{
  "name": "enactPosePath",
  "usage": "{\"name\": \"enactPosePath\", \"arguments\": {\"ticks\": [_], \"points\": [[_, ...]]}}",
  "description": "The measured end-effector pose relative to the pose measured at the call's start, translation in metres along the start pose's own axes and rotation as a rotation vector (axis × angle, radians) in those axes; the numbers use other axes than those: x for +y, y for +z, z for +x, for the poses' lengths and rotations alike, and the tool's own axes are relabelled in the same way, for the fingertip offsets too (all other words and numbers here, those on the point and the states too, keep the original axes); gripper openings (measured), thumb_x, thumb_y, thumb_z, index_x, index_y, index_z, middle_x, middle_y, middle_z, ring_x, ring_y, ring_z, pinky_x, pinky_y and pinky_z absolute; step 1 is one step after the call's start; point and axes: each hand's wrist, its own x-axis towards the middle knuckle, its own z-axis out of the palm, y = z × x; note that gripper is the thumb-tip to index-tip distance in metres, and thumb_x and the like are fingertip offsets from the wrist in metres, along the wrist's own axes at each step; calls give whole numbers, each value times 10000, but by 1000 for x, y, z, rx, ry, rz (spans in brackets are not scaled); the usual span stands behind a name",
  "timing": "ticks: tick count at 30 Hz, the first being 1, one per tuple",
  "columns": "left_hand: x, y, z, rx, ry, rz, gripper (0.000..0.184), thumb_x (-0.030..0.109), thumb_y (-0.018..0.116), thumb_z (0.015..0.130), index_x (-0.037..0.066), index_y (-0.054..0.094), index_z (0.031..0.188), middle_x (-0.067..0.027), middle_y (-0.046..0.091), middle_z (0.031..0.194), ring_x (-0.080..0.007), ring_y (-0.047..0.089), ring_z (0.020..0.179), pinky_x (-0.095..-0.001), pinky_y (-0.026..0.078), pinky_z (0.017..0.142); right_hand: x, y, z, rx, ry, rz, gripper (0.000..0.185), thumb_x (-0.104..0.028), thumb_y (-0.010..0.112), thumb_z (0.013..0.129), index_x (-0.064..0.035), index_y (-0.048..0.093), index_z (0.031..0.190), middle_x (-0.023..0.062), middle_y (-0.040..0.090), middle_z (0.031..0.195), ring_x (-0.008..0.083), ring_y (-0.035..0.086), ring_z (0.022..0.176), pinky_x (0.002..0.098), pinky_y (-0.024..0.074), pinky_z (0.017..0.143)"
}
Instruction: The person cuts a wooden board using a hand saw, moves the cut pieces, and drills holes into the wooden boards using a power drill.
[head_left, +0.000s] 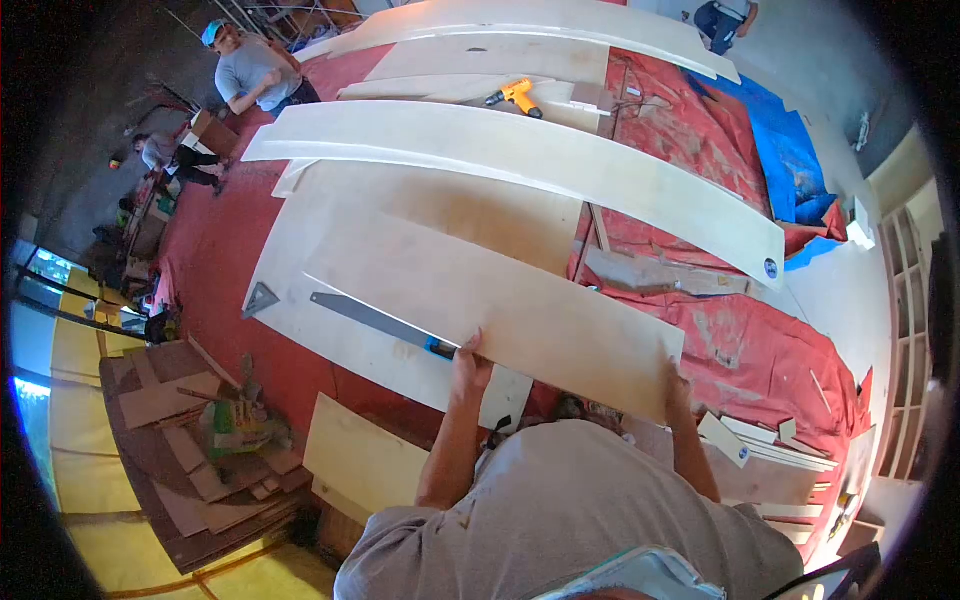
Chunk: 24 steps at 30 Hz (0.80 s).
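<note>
A long pale wooden board [490, 290] lies at a slant in front of me, its far end over a wide white panel [300, 255]. My left hand [470, 368] is closed on the board's near long edge, thumb on top. At the board's right end, my right hand [678, 388] is wrapped around the edge, its fingers partly hidden. A handsaw [365, 318] with a blue and black handle rests on the white panel, its handle close to my left hand. Left of the saw lies a grey triangular speed square [260, 300].
Beyond are more long white boards [500, 145] and a yellow cordless drill [517, 97]. Red sheeting [740, 345] covers the floor, with stacked offcuts [780, 460] at right and scrap boards [190, 440] at left. One person [255, 75] stands far left; others are farther off.
</note>
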Motion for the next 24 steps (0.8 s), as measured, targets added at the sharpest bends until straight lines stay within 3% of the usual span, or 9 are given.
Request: {"name": "enactPosePath", "arguments": {"ticks": [4,7,9,10,13,15,18,20,24], "points": [[6,-34,20,-61,-66,-70,390,192,614,1048,-47,601,1356,-146,668,1341,-299,615,1292,-468,471,1133,-18,21,-33,56,-53,229,647,-533,660,1029,37,644,1334,77,686,857,198,607,778,417,510,715],[13,-40,32,-21,-34,-95,321,161,612,1051,-20,625,1316,-126,689,1297,-271,645,1235,-452,492,1109,-5,17,-23,-7,-421,-97,617,-589,665,1012,-20,748,1236,-31,676,962,148,606,873,348,502,796],[13,-46,54,42,1,-135,281,140,608,1057,16,630,1308,-98,701,1272,-244,664,1199,-433,512,1090,-70,37,-77,-72,-232,232,617,-568,648,1027,-15,722,1289,-8,691,1038,159,607,899,356,501,827],[21,-38,54,-6,-6,-155,286,141,618,1052,17,629,1310,-95,698,1277,-245,662,1203,-433,516,1084,-93,42,-92,-70,-231,205,617,-568,648,1027,-15,722,1289,-8,691,1038,159,607,899,356,501,827],[35,-35,79,35,-66,-200,346,212,655,1038,-7,619,1303,-128,682,1273,-297,653,1199,-461,529,1067,-162,71,-145,72,-461,148,598,-535,636,1042,13,712,1269,-3,694,1007,157,607,873,364,498,792],[43,-26,93,58,-10,-183,315,228,671,1029,6,652,1253,-123,690,1238,-273,661,1160,-436,542,1034,-171,81,-137,80,-482,85,595,-538,640,1040,17,721,1239,-9,695,971,157,608,845,356,494,762],[32,-65,143,98,-25,-205,297,249,694,1023,16,696,1207,-118,699,1186,-265,662,1089,-417,545,975,-184,94,-122,88,-437,69,588,-546,654,1030,15,738,1187,-15,689,899,145,602,792,335,480,706],[55,-36,133,158,-5,-206,325,237,653,1047,-8,655,1260,-107,699,1200,-273,663,1122,-455,531,1002,-182,106,-112,90,-386,127,584,-550,665,1023,10,746,1166,-17,683,863,133,595,767,323,470,681],[66,-41,162,155,-50,-217,335,245,663,1044,-2,653,1271,-103,700,1220,-279,664,1127,-461,528,1011,-203,131,-77,48,-365,202,533,-508,714,1007,3,747,1156,-26,672,891,91,572,771,290,457,671]]}}
